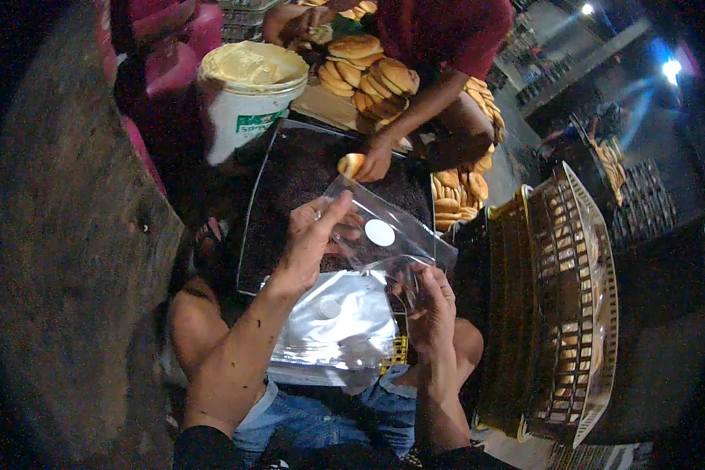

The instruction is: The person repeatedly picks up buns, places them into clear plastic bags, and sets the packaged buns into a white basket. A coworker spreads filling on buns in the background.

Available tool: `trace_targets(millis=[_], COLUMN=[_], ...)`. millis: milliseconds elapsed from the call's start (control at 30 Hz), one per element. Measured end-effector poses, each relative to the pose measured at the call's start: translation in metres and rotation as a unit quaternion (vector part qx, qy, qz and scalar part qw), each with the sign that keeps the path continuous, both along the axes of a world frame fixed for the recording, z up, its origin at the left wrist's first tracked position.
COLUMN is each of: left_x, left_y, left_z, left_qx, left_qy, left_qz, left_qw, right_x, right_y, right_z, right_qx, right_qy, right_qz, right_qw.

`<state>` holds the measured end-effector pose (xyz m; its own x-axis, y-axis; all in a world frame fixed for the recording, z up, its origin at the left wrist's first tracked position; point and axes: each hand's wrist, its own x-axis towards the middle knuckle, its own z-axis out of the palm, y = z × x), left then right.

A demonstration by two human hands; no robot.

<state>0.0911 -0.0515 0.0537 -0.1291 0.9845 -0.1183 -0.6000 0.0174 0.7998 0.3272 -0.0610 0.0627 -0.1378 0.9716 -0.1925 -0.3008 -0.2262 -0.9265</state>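
A clear plastic bag (399, 235) with a white round sticker is stretched between my two hands. My left hand (323, 226) grips its upper left edge, and my right hand (435, 299) pinches it at the lower right. Just beyond the bag, a co-worker's hand holds a bread bun (351, 165) by the bag's far left corner; whether the bun touches the bag I cannot tell. Below, near my lap, lies a stack of clear plastic bags (335, 335), the top one bearing a round mark. A dark, crumb-covered tray or board (294, 176) spreads out under the hands.
A white bucket (229, 111) of pale yellow cream stands at the far left of the board. Stacked buns (388, 82) sit beyond it, with more buns (455, 200) behind the co-worker's arm. Stacked plastic crates (570, 305) rise at my right. Another person in pink sits at upper left.
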Motion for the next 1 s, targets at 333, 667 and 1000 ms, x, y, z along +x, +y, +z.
trace_targets(millis=[333, 667, 1000], left_x=[0.012, -0.058, -0.074], left_y=[0.028, 0.036, 0.014], left_z=[-0.010, 0.023, 0.013], left_qx=[-0.053, -0.004, 0.011], left_qy=[0.080, 0.112, 0.071], left_qz=[-0.036, 0.395, 0.375], left_qw=[0.995, 0.912, 0.924], right_x=[0.003, -0.044, -0.189], right_y=[-0.018, 0.066, 0.198], right_z=[-0.043, -0.004, -0.101], right_qx=[0.045, 0.261, 0.206], right_qy=[-0.052, -0.265, -0.721], right_qz=[-0.103, -0.138, -0.079], right_qw=[0.992, 0.918, 0.657])
